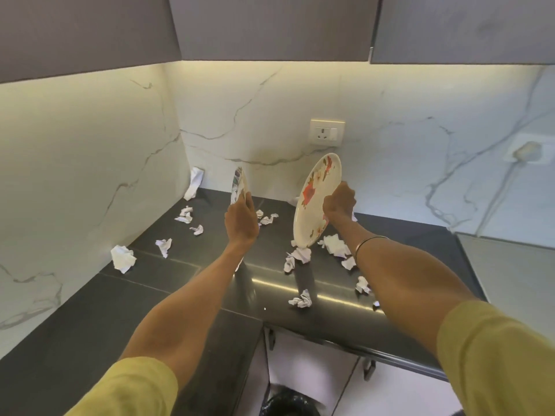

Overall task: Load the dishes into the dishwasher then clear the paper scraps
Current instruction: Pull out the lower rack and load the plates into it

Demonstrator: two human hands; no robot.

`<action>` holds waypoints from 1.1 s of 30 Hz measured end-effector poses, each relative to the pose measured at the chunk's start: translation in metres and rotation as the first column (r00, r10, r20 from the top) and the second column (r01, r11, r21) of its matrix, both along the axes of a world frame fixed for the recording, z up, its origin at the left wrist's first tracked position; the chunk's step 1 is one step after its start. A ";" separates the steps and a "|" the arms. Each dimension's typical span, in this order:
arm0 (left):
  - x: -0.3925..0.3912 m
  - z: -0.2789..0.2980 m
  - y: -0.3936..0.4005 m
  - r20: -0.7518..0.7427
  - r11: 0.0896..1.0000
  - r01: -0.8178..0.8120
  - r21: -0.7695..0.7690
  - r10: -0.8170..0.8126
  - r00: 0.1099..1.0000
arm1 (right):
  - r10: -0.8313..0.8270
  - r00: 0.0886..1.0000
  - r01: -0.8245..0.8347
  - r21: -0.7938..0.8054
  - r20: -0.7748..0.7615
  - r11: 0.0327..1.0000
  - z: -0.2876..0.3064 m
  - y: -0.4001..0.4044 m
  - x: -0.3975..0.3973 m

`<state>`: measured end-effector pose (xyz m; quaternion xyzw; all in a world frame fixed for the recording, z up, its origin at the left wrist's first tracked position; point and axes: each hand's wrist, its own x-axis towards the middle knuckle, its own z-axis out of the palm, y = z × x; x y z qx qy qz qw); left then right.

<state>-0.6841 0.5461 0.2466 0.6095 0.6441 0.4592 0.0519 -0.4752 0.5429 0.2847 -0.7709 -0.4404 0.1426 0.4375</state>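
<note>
My right hand (338, 204) grips a large cream plate with red flowers (312, 202) by its right rim and holds it tilted on edge above the dark counter (90, 310). My left hand (241, 222) grips a smaller patterned plate (239, 185), seen nearly edge-on, also lifted off the counter. Several crumpled white paper scraps lie scattered on the counter, such as one at the left (122, 258), one below the big plate (301, 254) and one near the front (301, 300).
Marble-look walls meet in a corner behind the counter, with a wall socket (327, 132) at the back. Grey upper cabinets (270, 25) hang overhead. Below the counter edge are white cabinet fronts (309, 364) and a bin with a black liner (288, 402).
</note>
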 end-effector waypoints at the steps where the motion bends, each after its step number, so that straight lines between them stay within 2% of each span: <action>1: 0.006 0.001 -0.004 0.003 1.000 0.005 0.008 -0.005 1.000 | -0.001 1.000 0.001 0.008 0.006 1.000 0.003 -0.010 0.008; 7: 0.048 0.018 -0.043 -0.014 0.998 0.042 0.047 -0.041 0.999 | 0.040 0.996 -0.042 0.030 0.083 0.999 0.011 -0.067 0.054; 13: 0.092 0.016 -0.090 -0.031 0.998 0.061 -0.006 -0.061 0.998 | 0.041 0.990 -0.039 -0.016 0.134 0.999 0.009 -0.131 0.092; 19: 0.135 0.013 -0.138 -0.049 0.985 0.175 0.000 -0.175 0.983 | 0.006 0.990 -0.002 -0.030 0.144 1.000 0.003 -0.182 0.121; 26: 0.175 0.019 -0.171 0.015 0.954 0.298 0.035 -0.298 0.954 | -0.085 0.985 0.092 -0.038 0.148 0.995 -0.003 -0.231 0.152; 33: 0.197 0.022 -0.206 0.015 0.882 0.467 0.065 -0.469 0.883 | -0.257 0.960 0.260 -0.015 0.108 0.965 0.001 -0.305 0.162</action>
